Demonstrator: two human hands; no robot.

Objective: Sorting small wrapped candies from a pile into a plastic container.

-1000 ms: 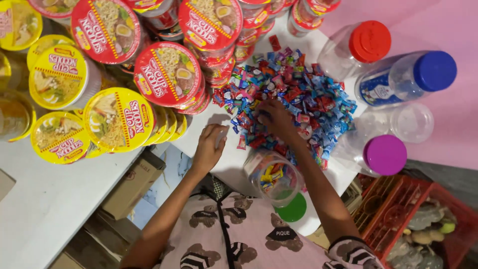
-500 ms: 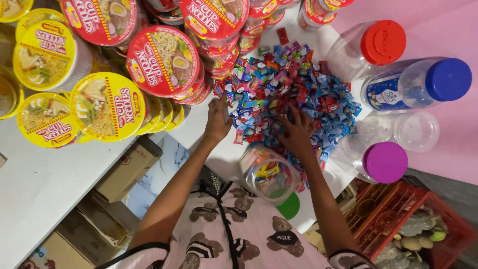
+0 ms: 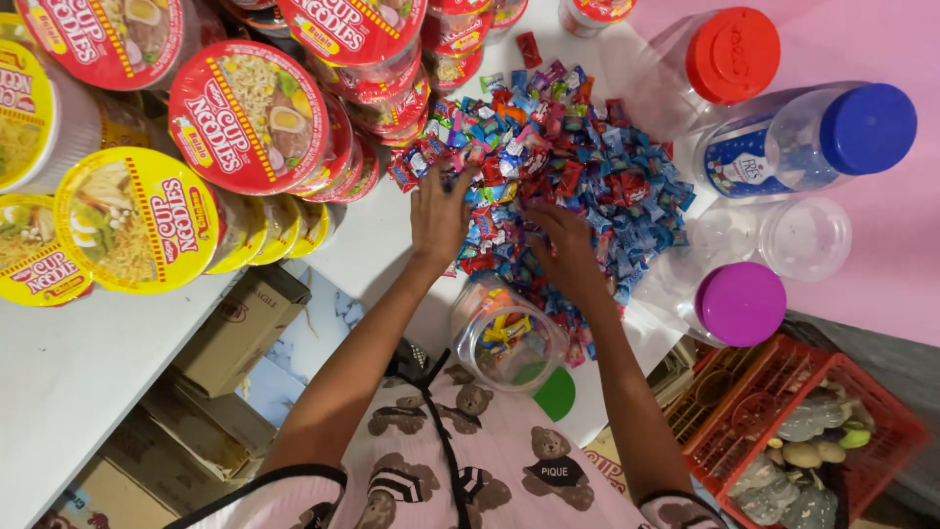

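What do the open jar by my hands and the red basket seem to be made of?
The open jar looks like clear, glossy plastic: the sweets inside show through its wall. The red basket looks like moulded plastic lattice, though that is less sure.

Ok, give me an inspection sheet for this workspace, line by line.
Surface: white table, candy pile spread across it.
Job's things: wrapped candies; open clear jar, a few candies inside.
Clutter: stacked cup noodles; lidded jars, red, blue, purple; green lid.
Hands: left hand and right hand both flat on the candies.
Cables: nothing seen.
Surroundings: cardboard boxes below; red basket.
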